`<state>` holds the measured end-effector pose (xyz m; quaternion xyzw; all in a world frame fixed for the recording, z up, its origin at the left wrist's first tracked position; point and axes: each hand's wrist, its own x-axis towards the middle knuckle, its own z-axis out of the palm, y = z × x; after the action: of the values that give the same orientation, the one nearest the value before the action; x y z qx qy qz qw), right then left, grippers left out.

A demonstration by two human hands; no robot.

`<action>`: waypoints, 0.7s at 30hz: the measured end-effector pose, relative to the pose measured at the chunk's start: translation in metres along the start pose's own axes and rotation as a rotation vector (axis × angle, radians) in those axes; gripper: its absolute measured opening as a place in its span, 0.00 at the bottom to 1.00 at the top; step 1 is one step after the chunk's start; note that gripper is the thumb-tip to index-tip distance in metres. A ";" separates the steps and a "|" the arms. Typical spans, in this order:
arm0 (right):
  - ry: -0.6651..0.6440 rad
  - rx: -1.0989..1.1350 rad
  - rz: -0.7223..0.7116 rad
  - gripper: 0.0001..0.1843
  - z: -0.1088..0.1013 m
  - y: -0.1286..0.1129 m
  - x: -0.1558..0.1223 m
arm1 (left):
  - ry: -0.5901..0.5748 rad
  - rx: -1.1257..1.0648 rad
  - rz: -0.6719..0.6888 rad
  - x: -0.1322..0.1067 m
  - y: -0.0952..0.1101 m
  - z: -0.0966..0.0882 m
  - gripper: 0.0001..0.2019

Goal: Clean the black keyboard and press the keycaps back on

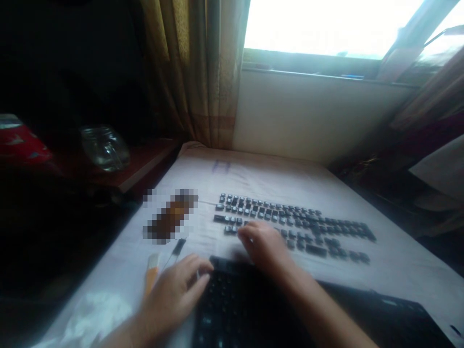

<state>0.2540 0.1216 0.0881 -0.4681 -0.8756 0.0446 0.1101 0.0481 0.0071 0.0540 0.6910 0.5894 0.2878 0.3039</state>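
Observation:
A black keyboard [246,299] with many keycaps off its board lies in front of me at the bottom. My left hand [177,285] is at its upper left corner, thumb and fingers closed about the edge. Rows of loose black keycaps [268,212] are laid out on the pale cloth beyond it. Over the nearest row, my right hand [263,244] is curled, its fingertips pinched at a keycap [239,231] by the left end. Blur hides the exact contact, and the right forearm covers part of the keyboard.
Left of the keycaps lie a brush with an orange and white handle [151,273], a small dark-ended tool [179,246] and a pixelated brown object [172,215]. Crumpled white material [97,314] is at lower left. A glass jar [105,147] stands on a side table.

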 end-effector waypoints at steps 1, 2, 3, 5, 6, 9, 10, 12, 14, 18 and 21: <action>0.005 -0.010 0.003 0.12 0.002 0.000 0.005 | 0.000 0.005 0.001 0.000 -0.001 0.001 0.10; 0.008 -0.017 0.004 0.11 0.003 -0.001 0.010 | 0.001 0.010 0.001 0.000 -0.003 0.001 0.10; 0.011 -0.024 0.004 0.11 0.005 -0.001 0.013 | 0.002 0.014 0.002 0.000 -0.004 0.002 0.10; 0.006 -0.035 -0.003 0.11 0.008 -0.001 0.018 | -0.003 0.014 0.004 0.000 -0.008 0.003 0.10; -0.002 -0.038 -0.009 0.10 0.009 -0.001 0.020 | -0.004 0.010 0.004 0.000 -0.009 0.004 0.10; -0.035 -0.049 -0.027 0.09 0.011 -0.002 0.024 | 0.016 -0.006 0.014 0.000 -0.014 0.006 0.10; -0.046 -0.053 -0.030 0.09 0.012 -0.003 0.026 | 0.029 -0.008 0.020 0.000 -0.015 0.007 0.10; -0.060 -0.061 -0.034 0.08 0.014 -0.004 0.028 | 0.044 -0.010 0.036 0.001 -0.017 0.008 0.09; -0.064 -0.064 -0.038 0.08 0.016 -0.005 0.030 | 0.047 -0.011 0.050 0.002 -0.018 0.009 0.10; -0.051 -0.046 -0.046 0.08 0.017 -0.007 0.031 | 0.054 -0.002 0.068 0.002 -0.017 0.007 0.09; -0.026 -0.018 -0.045 0.08 0.013 -0.007 0.026 | 0.054 0.012 0.082 0.002 -0.015 0.006 0.09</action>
<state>0.2316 0.1392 0.0805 -0.4484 -0.8878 0.0403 0.0956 0.0432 0.0104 0.0388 0.7083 0.5704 0.3148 0.2718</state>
